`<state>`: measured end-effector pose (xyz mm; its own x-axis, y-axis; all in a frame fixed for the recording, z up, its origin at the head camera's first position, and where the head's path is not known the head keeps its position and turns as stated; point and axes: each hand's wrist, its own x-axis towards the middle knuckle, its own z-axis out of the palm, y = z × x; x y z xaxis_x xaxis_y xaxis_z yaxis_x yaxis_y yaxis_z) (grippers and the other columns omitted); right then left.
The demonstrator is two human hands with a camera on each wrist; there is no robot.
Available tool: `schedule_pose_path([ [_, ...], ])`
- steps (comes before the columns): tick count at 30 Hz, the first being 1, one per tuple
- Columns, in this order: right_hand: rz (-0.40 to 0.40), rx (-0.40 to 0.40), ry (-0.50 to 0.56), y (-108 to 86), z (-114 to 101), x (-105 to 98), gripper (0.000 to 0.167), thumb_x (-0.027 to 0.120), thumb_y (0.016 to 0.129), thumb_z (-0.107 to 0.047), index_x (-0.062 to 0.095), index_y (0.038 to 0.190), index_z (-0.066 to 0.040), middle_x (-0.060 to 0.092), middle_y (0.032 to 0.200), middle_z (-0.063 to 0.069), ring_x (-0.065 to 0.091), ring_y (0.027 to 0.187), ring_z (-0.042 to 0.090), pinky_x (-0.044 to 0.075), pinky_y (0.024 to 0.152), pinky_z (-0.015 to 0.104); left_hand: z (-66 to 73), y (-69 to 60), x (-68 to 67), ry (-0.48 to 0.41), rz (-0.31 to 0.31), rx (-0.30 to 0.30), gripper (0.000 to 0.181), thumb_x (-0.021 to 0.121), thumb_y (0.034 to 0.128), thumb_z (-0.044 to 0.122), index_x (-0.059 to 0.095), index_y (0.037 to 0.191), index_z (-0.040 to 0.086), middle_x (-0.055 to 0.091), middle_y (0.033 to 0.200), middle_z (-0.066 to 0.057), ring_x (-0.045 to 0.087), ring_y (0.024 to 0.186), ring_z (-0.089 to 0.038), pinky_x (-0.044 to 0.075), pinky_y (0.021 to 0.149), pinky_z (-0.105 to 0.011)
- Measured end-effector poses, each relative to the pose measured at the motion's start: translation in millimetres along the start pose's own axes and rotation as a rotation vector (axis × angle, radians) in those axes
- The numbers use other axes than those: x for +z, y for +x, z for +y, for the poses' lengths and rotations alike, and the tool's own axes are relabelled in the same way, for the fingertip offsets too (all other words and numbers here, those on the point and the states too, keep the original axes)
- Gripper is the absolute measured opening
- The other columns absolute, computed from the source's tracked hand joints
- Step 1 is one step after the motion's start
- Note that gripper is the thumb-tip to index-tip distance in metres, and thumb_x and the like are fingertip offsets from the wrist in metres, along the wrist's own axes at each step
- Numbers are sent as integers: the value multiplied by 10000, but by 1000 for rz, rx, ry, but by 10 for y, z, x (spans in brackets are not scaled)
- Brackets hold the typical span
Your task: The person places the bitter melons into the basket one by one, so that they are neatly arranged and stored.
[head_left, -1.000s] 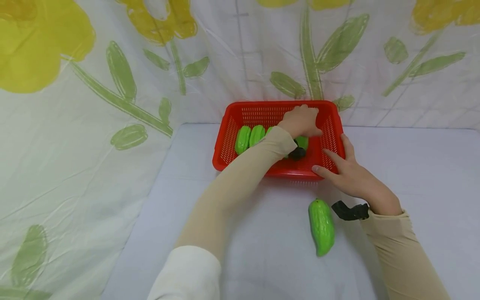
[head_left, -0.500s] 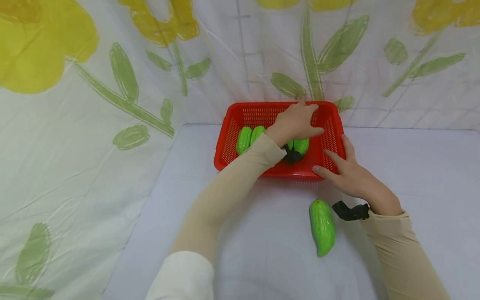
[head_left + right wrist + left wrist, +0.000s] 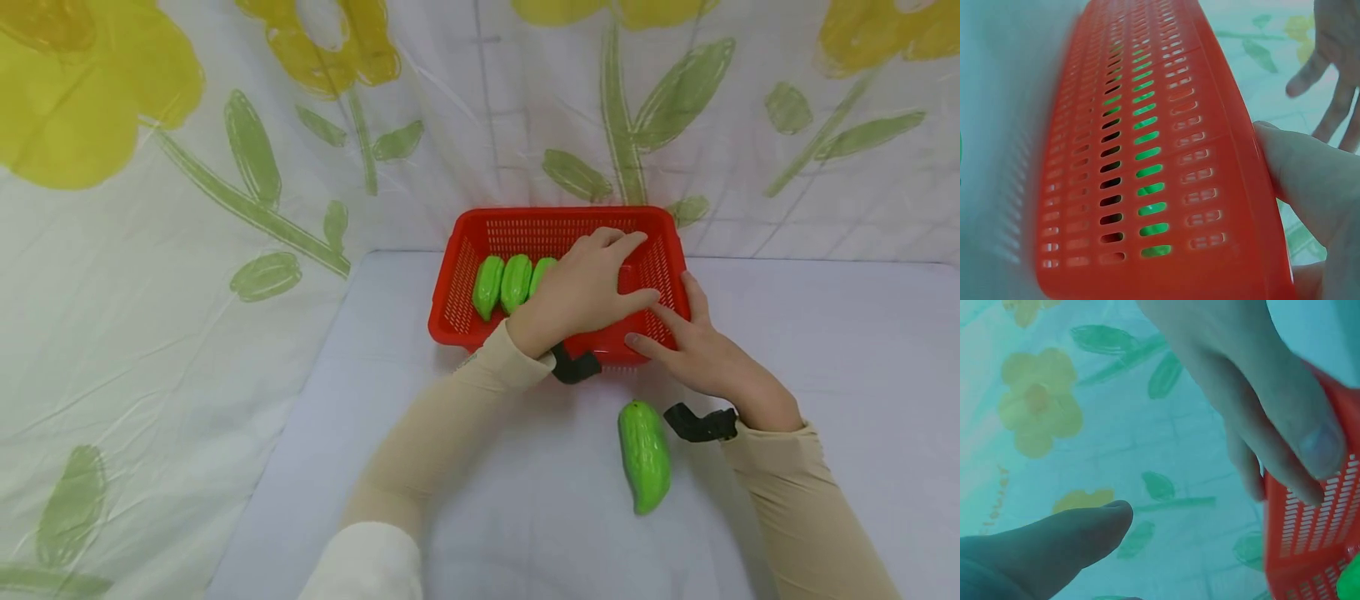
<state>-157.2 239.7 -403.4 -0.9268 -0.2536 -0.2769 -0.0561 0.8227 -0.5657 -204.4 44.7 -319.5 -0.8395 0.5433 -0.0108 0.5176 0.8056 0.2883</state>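
In the head view my left hand [image 3: 581,287] is held over the red plastic basket [image 3: 468,340], with fingers and thumb spread apart and nothing between them. My right hand [image 3: 708,354] holds the basket's front right corner, its thumb on the rim, as the right wrist view also shows at the basket's rim [image 3: 1244,144]. Several green ridged fruits [image 3: 516,283] lie side by side in the basket; my left hand hides part of the row. A longer green bitter melon [image 3: 645,457] lies on the table in front of the basket, near my right wrist.
The table has a pale cloth [image 3: 517,500]. Behind and to the left hangs a white sheet [image 3: 187,292] printed with yellow flowers and green leaves; the basket stands close to it. Each wrist bears a black camera mount [image 3: 701,422].
My left hand has drawn back from the basket's far side toward me, uncovering more green fruits on the left. The right hand, basket and bitter melon stay where they were.
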Motion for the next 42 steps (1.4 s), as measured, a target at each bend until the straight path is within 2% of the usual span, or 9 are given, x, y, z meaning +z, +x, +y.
schedule_pose_path([
  [4, 2, -7, 7, 0, 9, 17, 909, 467, 1016, -670, 202, 1664, -90, -377, 1661, 152, 413, 1349, 623, 476, 975, 738, 42, -201, 57, -33, 24, 23, 768, 639, 969, 585, 395, 1616, 250, 429, 1612, -36, 472, 1424, -219, 586, 986, -420],
  [8, 23, -57, -7, 4, 37, 26, 822, 522, 1058, -489, 209, 1641, -2, -331, 1667, 207, 394, 1351, 612, 513, 961, 698, 71, -377, 144, -78, 49, 42, 752, 662, 963, 556, 413, 1605, 253, 423, 1605, -46, 453, 1426, -220, 616, 905, -442],
  [11, 31, -65, -9, 11, 39, 33, 791, 555, 1052, -411, 216, 1642, -8, -316, 1670, 217, 350, 1369, 626, 507, 962, 706, 81, -494, 227, -84, 96, 83, 743, 688, 955, 524, 439, 1590, 229, 429, 1593, -66, 443, 1435, -229, 621, 892, -413],
  [15, 18, -26, -17, 16, 28, 35, 871, 544, 1036, -532, 169, 1664, -59, -331, 1669, 205, 370, 1368, 633, 481, 975, 730, 101, -642, 320, -88, 159, 148, 765, 726, 940, 505, 453, 1575, 176, 418, 1586, -104, 420, 1450, -258, 612, 909, -337],
  [20, 17, -25, -15, 8, 21, 31, 882, 527, 1027, -592, 186, 1667, -90, -329, 1668, 211, 398, 1351, 607, 485, 969, 732, 132, -796, 409, -133, 173, 184, 776, 767, 922, 463, 448, 1558, 153, 397, 1578, -110, 399, 1447, -246, 576, 992, -329],
  [23, 25, -34, -22, 7, 19, 25, 863, 518, 1039, -571, 210, 1653, -49, -318, 1669, 220, 417, 1339, 600, 491, 968, 725, 147, -881, 457, -141, 166, 196, 775, 773, 918, 458, 449, 1552, 152, 390, 1578, -103, 387, 1457, -243, 571, 999, -324],
  [29, 48, -72, -35, -1, 25, 16, 798, 534, 1061, -444, 229, 1623, 33, -287, 1666, 254, 397, 1327, 613, 509, 954, 710, 181, -1019, 546, -147, 100, 190, 753, 764, 917, 481, 443, 1539, 206, 360, 1592, -59, 386, 1434, -207, 611, 871, -299],
  [38, 37, -23, -15, 3, 17, 21, 916, 534, 1022, -589, 215, 1637, 11, -306, 1681, 201, 318, 1396, 613, 454, 994, 750, 219, -1132, 701, -147, -3, 160, 733, 734, 934, 497, 457, 1551, 215, 400, 1557, -30, 423, 1386, -177, 574, 915, -266],
  [42, 37, -21, -19, 3, 20, 19, 908, 521, 1028, -591, 217, 1637, 10, -310, 1679, 200, 331, 1387, 619, 440, 1003, 757, 231, -1141, 764, -125, -33, 144, 718, 733, 932, 508, 477, 1535, 214, 400, 1540, -18, 428, 1356, -165, 572, 843, -225],
])
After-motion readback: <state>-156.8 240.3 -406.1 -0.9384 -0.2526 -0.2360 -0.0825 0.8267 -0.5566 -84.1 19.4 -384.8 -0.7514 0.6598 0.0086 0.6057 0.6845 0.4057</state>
